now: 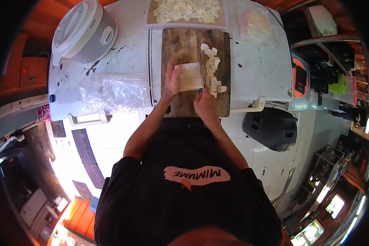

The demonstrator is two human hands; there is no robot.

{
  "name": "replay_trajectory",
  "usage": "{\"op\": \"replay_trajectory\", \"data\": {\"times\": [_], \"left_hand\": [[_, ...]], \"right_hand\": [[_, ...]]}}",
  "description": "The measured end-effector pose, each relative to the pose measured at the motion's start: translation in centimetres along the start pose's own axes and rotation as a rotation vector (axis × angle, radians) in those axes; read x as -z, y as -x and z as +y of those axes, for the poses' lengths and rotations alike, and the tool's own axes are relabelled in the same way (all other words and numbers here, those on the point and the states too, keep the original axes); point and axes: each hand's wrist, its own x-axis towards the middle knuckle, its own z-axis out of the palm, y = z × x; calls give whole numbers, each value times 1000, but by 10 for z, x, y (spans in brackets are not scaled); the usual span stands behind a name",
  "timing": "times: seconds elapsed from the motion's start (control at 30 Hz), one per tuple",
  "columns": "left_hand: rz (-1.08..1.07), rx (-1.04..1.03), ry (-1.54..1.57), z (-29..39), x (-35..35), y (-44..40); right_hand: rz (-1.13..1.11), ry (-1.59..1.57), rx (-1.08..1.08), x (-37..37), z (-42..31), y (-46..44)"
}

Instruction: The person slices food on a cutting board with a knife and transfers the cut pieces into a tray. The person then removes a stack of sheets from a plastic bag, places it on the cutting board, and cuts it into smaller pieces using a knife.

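Observation:
A wooden cutting board (pixel 178 45) lies on the white table. On it rests a pale, flat block of layered sheets (pixel 189 77). My left hand (pixel 172 80) is against the block's left edge, its fingers stretched out and slightly blurred. My right hand (pixel 205 104) is closed round the handle of a knife, whose thin blade (pixel 201 76) stands along the block's right edge. Small cut pale pieces (pixel 213 65) lie in a loose column on the board, right of the blade.
A tray (pixel 186 26) heaped with pale cut pieces stands behind the board. A grey-and-white rice cooker (pixel 86 35) is at the back left, clear plastic bags (pixel 110 92) at the left, and a plastic packet (pixel 256 24) at the back right. A black chair (pixel 270 129) stands right of the table.

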Motion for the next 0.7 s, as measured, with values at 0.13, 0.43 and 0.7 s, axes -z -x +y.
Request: {"op": "replay_trajectory", "data": {"times": [0.13,0.43,0.7], "left_hand": [[32,-138,-134,-12,-6,-4],[73,-85,-98,-1,-9,-10],[-138,-70,-563,-3,1,-34]], "right_hand": [[-21,-25,20,-3,-1,-1],[1,-36,13,-12,8,-2],[-38,-6,-2,0,1,-6]]}}
